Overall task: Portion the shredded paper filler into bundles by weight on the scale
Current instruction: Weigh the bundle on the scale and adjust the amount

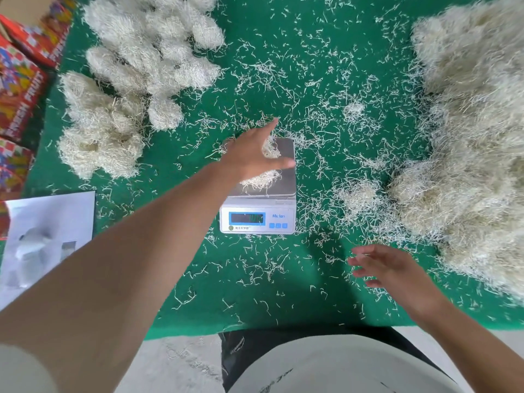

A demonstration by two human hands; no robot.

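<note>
Shredded paper being weighed on a green mat

The bulk pile (467, 143) is heaped at 3 o'clock, finished bundles (136, 66) at 10 o'clock; the scale (259, 205) sits centrally, a small tuft (262, 178) lying on its pan beneath the released left hand (252, 157); the right hand (388, 268) is held relaxed at 5 o'clock.

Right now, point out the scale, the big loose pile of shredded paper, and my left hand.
scale (256, 218): head view, on its front display panel.
big loose pile of shredded paper (470, 131): head view, middle of the heap.
left hand (252, 156): head view, back of the hand.
</note>
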